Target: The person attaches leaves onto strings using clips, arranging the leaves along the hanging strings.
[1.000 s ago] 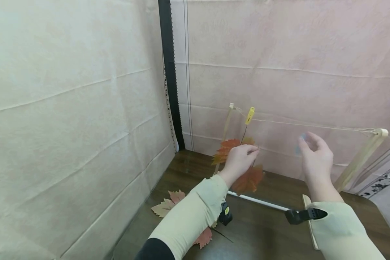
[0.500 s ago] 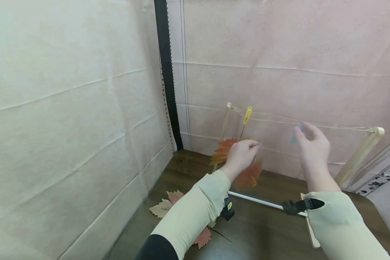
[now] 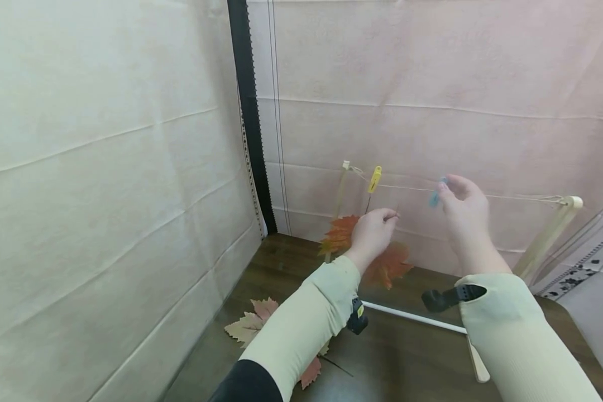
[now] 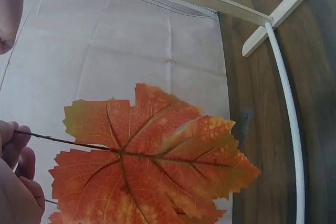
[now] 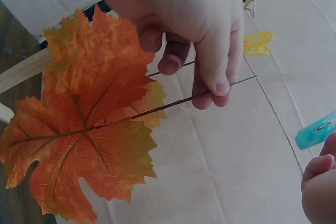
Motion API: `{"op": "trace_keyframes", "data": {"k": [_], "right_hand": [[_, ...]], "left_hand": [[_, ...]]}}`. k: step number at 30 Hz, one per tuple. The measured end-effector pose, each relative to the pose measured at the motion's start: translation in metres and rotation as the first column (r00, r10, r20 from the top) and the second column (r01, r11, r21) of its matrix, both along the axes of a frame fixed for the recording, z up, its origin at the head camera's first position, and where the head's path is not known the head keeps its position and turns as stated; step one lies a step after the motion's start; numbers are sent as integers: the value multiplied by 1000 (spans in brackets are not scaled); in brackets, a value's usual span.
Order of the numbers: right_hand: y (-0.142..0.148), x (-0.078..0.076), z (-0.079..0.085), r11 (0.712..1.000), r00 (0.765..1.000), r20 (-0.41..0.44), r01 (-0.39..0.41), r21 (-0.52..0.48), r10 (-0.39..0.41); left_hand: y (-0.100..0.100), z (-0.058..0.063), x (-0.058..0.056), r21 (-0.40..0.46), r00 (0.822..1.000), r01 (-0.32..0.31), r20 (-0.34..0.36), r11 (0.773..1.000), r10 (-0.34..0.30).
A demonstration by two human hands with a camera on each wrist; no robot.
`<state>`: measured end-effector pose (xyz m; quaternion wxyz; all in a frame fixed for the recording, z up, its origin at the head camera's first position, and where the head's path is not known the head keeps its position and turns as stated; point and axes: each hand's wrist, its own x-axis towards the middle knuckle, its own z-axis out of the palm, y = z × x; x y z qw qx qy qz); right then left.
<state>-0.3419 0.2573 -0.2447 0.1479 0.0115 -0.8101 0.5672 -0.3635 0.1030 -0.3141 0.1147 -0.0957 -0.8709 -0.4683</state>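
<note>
My left hand [image 3: 373,234] pinches the thin dark stem [image 4: 63,140] of an orange-red artificial maple leaf [image 4: 152,156] between thumb and fingers, the stem's tip poking out past them. To its right, my right hand [image 3: 467,215] holds a translucent blue clothespin [image 5: 315,130] close by the string [image 3: 512,197]. A yellow clothespin [image 3: 375,180] is clipped on that string farther left. From it hangs a second orange leaf [image 3: 339,233], partly hidden behind my left hand.
Wooden posts [image 3: 548,240] hold the string at both ends, with a white rod [image 3: 414,316] low between them. Paler leaves [image 3: 246,328] lie on the dark wooden table [image 3: 382,368], partly under my left forearm. Fabric walls [image 3: 432,67] stand behind and at left.
My right hand has moved left and up with the blue clothespin, nearer the string and my left hand. The left hand and its leaf have risen slightly. The view has shifted a little.
</note>
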Motion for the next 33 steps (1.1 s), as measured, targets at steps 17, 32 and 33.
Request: {"op": "trace_keyframes", "data": {"k": [17,32,33], "right_hand": [[-14,-11,16,999,999,-45,-27,-30,26],[-24,-23,19,984,997,-62,-46,-171,35],[-25,-24,18,982,997,-60,-51,-181,41]], "left_hand": [[10,3,-15,239,1000,10,8,971,-13],[16,5,-20,410,997,0,76,912,-34],[16,5,-20,414,996,-2,77,910,-33]]}}
